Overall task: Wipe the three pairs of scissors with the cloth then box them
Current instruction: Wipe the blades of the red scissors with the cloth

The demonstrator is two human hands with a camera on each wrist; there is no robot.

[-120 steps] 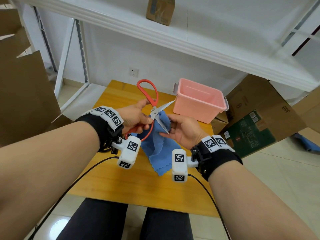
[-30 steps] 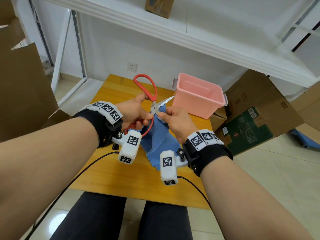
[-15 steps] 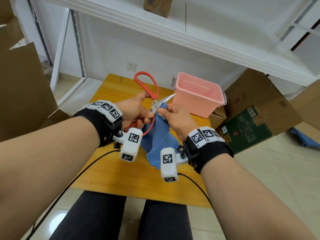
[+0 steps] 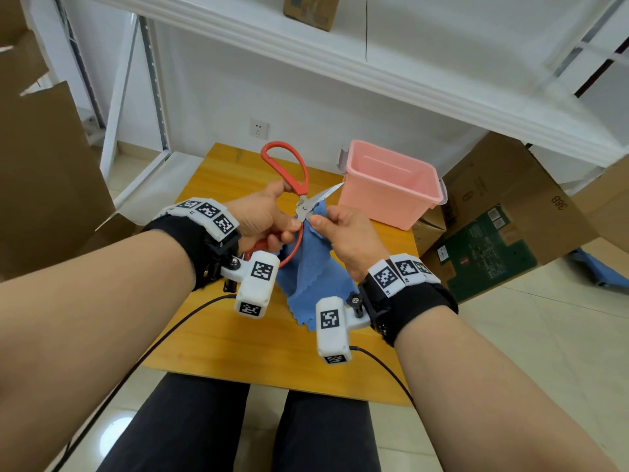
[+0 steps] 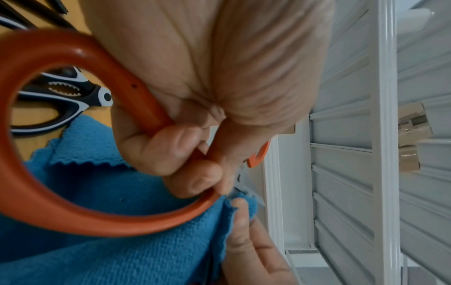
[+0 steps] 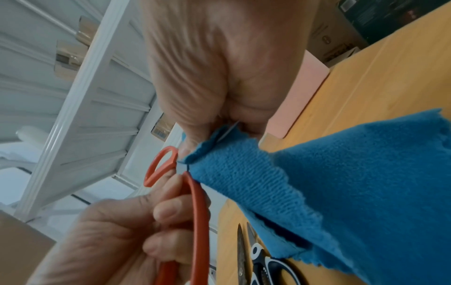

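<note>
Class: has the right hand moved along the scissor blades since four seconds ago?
Yes. The right hand, pinching the blue cloth, has slid up toward the pivot of the red scissors, nearer the pink box.

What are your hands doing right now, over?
Left hand grips red scissors by the handles. Right hand pinches blue cloth round one blade. Pink box open beside them, nothing in the way.

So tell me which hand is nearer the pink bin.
Right. The right hand, pinching the blue cloth, sits just in front of the pink bin; the left hand holds the red scissors farther left.
</note>
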